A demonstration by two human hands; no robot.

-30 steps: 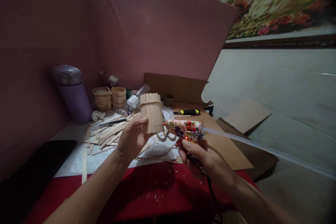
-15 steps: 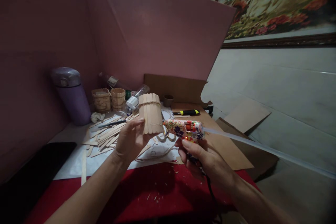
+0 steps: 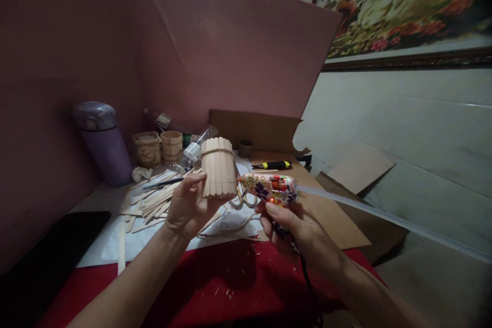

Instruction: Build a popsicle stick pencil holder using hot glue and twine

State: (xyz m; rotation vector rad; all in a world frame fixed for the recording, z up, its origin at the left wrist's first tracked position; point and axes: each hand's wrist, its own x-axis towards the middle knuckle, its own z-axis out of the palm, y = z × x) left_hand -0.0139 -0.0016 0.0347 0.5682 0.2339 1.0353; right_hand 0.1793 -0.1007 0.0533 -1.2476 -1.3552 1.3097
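Observation:
My left hand is closed round the lower left of a small cup made of upright wooden craft sticks. Twine circles the cup near its top, and a thin line of glue or thread runs low on its side. In my right hand is a flower-patterned hot glue gun, its small red light lit. A long clear glue stick sticks out of its back. The nozzle points left at the cup's lower right side, touching or nearly so; I cannot tell which.
Loose craft sticks lie on white paper at the left, with scissors behind the glue gun. Two finished stick cups, a purple bottle and a yellow-black utility knife stand or lie farther back. Red cloth covers the front.
The stick cup has turned slightly in my left hand and shifted a little left and down. The glue gun stays at its lower right side.

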